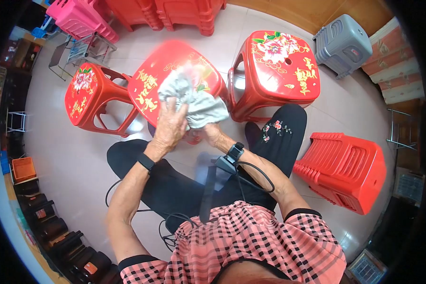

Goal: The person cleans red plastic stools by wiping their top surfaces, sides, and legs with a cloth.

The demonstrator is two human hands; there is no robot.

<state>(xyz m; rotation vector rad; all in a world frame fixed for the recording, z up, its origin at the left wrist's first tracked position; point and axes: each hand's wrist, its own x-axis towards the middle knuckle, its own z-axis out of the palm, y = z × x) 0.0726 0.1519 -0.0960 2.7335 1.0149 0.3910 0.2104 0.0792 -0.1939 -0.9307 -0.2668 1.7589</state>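
A pale grey-white cloth [201, 105] lies bunched over the front right part of a red stool [170, 59] with flowers and gold writing on its seat. My left hand [171, 124] has its fingers curled on the cloth's left side. At the cloth's lower edge is my right hand [214, 134], its fingers mostly hidden under the fabric. Another printed red stool [285, 68] stands to the right, and a third [84, 94] stands to the left. The middle stool looks slightly blurred.
Stacked red stools [348, 165] lie on the floor at the right. Grey stacked stools [344, 45] stand at the back right, pink ones [78, 16] at the back left. A metal rack [83, 49] is behind the left stool. Dark cables hang around my arms.
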